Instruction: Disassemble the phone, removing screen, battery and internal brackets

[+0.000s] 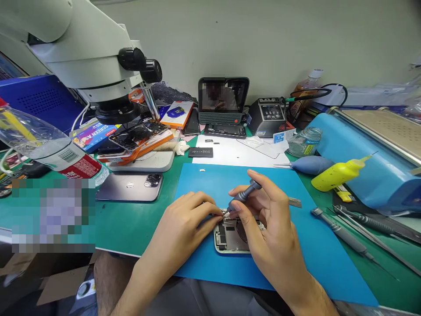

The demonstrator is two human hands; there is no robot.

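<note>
An opened phone (230,239) lies on the blue mat, its inner parts exposed and its right side partly covered by my right hand. My right hand (271,224) grips a grey precision screwdriver (245,194), tilted with its tip down at the phone's upper left part. One finger rests on the driver's cap. My left hand (187,221) is closed at the phone's upper left corner, thumb and fingertips together on its edge, close to the screwdriver tip. The fingertips hide the exact spot where the tip meets the phone.
A blue mat (204,188) covers the green bench. Behind lie a white sheet (230,151) and a black battery (201,152). To the left are another phone (128,186), a bottle (66,151) and a microscope (98,66). Tweezers (378,235) and another screwdriver (345,235) lie right.
</note>
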